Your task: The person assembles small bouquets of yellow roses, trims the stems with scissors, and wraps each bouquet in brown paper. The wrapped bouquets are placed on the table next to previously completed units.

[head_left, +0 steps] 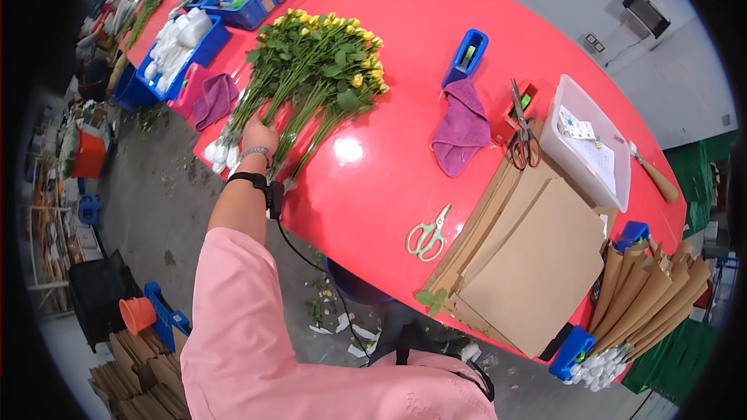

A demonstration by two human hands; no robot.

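My left hand (261, 140) reaches across to the left side of the red table and closes on the green stems of yellow roses. The bunch of yellow roses (311, 58) lies with its blooms toward the far right and its stem ends toward the near left. White wrapped bundles (223, 157) show at the stem ends beside my hand. Leaves and stems partly hide my fingertips. A bracelet and a black strap with a small device circle my left wrist. My right hand is out of view.
Green-handled scissors (428, 235), kraft paper sheets (537, 264), black scissors (524, 136), purple cloth (459, 128) and a blue tape dispenser (465, 58) lie to the right. A white bin (622, 179) stands behind the paper. Paper-wrapped bundles (650, 295) sit at far right. Blue crates (249, 4) stand back left.
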